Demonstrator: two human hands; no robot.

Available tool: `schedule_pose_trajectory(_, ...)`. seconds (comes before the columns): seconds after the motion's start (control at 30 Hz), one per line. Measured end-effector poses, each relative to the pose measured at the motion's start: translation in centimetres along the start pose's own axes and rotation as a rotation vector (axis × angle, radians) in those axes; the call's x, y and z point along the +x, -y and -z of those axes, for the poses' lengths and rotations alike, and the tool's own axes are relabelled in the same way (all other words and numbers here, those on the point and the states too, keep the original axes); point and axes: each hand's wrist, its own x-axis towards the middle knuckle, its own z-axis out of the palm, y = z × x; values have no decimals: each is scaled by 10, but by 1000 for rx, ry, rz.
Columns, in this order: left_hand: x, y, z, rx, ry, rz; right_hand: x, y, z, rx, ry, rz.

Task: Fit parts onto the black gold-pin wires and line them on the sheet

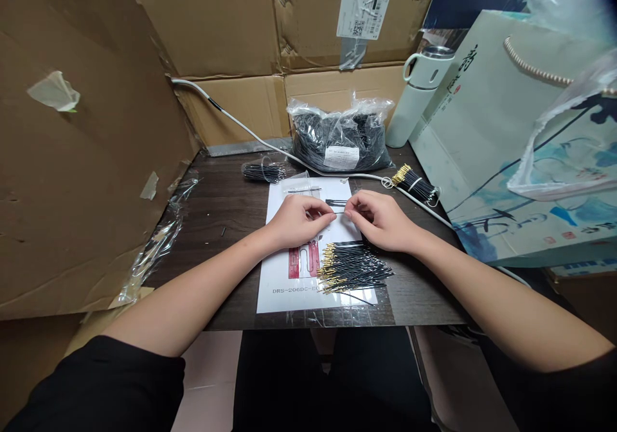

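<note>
Two black sleeves [96,387] fill the bottom corners, and two bare forearms run from them over the near edge of the dark wood-grain table [222,226], slanting inward until the hands almost meet.

One loose heap of thin black wires with gold tips [354,268] lies just below the right wrist, gold ends pointing left. It rests partly on one white printed paper sheet [284,287], which is under clear film.

Above the heap, the left hand [296,221] and the right hand [380,220] rest knuckles-up on the sheet, fingers curled in. Each pinches narrowly with thumb and forefinger. One thin black wire [340,212] is held level in the small gap between the two pinches, just over the sheet. Just beyond the fingertips, one small row of black wires [336,202] lies on the paper; I cannot count them.

Farther back are two tied bundles: one all-black wire bundle [264,172] to the left and one gold-tipped black bundle [414,184] to the right. One white cable [241,123] crosses the table behind them.

At the back stands one clear plastic bag packed with black wires [340,136], with one pale green flask [419,98] to its right. One large pale printed paper gift bag [491,149] leans on the right, and brown cardboard boxes [216,27] wall in the back and left.
</note>
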Motion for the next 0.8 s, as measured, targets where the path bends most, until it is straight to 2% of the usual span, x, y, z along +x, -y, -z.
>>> schedule_pose_trajectory(0.4,1,0,-2,-11,-20,15,0,1,1,10,-3,-2)
schedule_pose_trajectory(0.53,3,-5,15,48,16,-24,1,-2,3,-6,-17,-4)
schedule_pose_trajectory(0.57,4,-7,23,75,58,-16,1,-3,4,-10,-27,-4)
schedule_pose_trajectory(0.7,4,-15,57,249,392,92,2,-6,5,-15,-45,-8)
schedule_pose_trajectory(0.8,3,-17,73,340,479,118,1,-5,3,-14,-12,5)
